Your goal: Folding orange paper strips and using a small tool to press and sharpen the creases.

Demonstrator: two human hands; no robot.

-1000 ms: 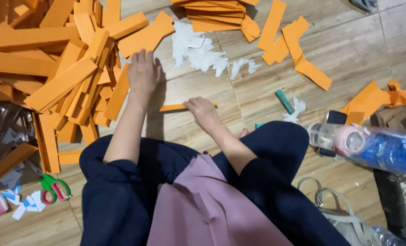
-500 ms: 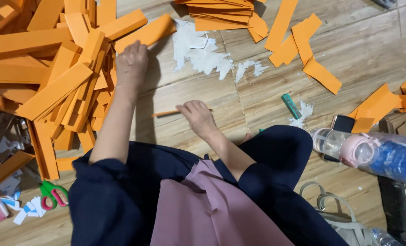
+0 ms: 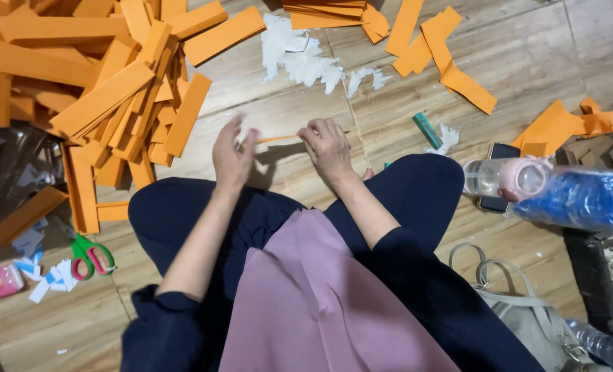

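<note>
Holding a thin orange strip (image 3: 279, 138) on the floor at 12 o'clock: right hand (image 3: 328, 146) pinches one end, left hand (image 3: 232, 155) fingers loosely spread at the other. Large cut pile (image 3: 107, 89) at 10 o'clock; white scraps (image 3: 299, 58) remain

A heap of paper strips (image 3: 107, 89) is lying on the floor (image 3: 286, 110) to the person's left. Scissors (image 3: 86, 253) are lying behind that heap, nearer the person. White scraps (image 3: 299, 58) are sitting ahead, between the heap and more strips (image 3: 451, 62) on the right. A bottle (image 3: 506, 178) is lying beside the right knee.
</note>
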